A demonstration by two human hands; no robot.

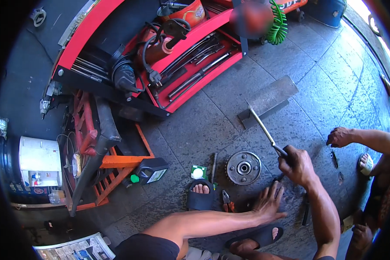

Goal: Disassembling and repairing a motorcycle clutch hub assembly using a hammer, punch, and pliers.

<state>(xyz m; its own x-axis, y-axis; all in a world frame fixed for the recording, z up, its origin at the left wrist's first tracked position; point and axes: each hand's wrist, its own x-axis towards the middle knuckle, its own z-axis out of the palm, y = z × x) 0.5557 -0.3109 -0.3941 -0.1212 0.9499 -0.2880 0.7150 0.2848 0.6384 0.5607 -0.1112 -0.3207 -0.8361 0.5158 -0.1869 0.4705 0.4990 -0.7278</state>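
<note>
My right hand grips the dark handle of a long metal bar, whose far end reaches a flat steel piece on the floor. My left hand has its fingers spread low over the floor, near some small dark items I cannot make out. A round metal hub with bolts lies left of my right hand. Pliers with orange-and-black handles and a slim metal rod lie close to the hub, along with a small green-and-white packet.
A red tool cart stands at the back, an orange metal frame and black bottle at left, a blue drum at back right. At right another person's hand hovers over the stone floor, their sandalled foot nearby.
</note>
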